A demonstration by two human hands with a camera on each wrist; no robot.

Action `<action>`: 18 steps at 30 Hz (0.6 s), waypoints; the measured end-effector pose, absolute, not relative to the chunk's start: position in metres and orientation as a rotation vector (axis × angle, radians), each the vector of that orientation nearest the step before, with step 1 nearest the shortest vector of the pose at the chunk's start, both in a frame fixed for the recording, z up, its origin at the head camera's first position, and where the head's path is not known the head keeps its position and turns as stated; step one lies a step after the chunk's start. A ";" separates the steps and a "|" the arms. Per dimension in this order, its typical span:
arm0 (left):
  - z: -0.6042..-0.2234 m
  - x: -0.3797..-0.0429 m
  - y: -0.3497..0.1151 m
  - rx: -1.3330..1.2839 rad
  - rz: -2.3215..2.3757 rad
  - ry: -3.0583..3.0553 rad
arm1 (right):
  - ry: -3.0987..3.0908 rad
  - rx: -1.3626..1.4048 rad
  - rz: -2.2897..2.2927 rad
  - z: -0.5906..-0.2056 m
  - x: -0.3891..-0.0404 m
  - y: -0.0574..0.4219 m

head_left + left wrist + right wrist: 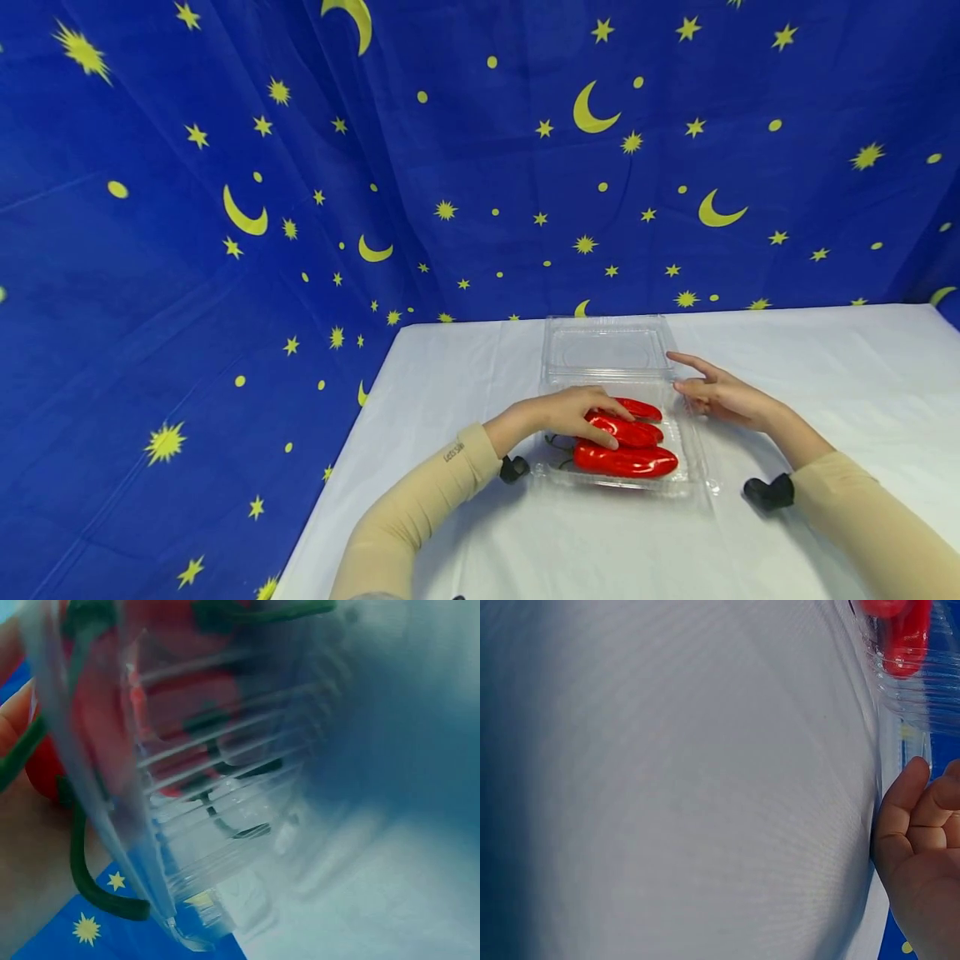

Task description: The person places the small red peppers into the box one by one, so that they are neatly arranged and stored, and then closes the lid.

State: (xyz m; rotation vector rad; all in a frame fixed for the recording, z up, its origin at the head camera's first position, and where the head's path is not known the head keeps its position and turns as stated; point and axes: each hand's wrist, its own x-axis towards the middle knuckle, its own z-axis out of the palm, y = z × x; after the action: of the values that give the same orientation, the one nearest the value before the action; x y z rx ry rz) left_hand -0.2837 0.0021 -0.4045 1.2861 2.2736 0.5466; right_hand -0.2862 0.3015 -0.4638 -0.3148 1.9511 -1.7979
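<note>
Three long, glossy red peppers with green stems lie side by side in a clear plastic clamshell container (pixel 693 454). My left hand (pixel 562 410) reaches in from the left and grips the middle pepper (pixel 633 433), thumb on its near side and fingers on its far side. The near pepper (pixel 626 461) and the far pepper (pixel 641 408) lie on either side. In the left wrist view, curved stems (pixel 112 904) show at the ribbed container wall (pixel 225 757). Beside the container's right edge is my right hand (pixel 723 396), index finger extended toward the lid, other fingers loosely bent, holding nothing.
The container's clear lid (pixel 607 346) lies folded open toward the back of the table. A white cloth covers the table (pixel 825 358). Behind and to the left hangs a blue curtain (pixel 510 167) with yellow moons and stars.
</note>
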 end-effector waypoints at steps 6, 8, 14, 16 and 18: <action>-0.408 -0.281 -0.002 1.285 0.519 2.278 | 1.954 -0.307 -1.786 -0.463 -0.285 0.300; -0.408 -0.280 -0.003 1.280 0.517 2.281 | 1.956 -0.311 -1.785 -0.462 -0.285 0.300; -0.402 -0.284 -0.012 1.311 0.560 2.295 | 1.971 -0.312 -1.794 -0.460 -0.285 0.301; -0.392 -0.287 -0.017 1.327 0.632 2.303 | 2.005 -0.275 -1.795 -0.457 -0.286 0.303; -0.380 -0.292 -0.026 1.333 0.732 2.319 | 2.063 -0.242 -1.787 -0.452 -0.286 0.307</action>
State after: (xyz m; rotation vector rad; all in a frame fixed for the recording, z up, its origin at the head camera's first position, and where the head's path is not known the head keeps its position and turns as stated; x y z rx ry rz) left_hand -0.2922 -0.0256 -0.3802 1.3335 2.3193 0.7316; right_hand -0.2860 0.3066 -0.4523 -0.2422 2.0629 -1.7867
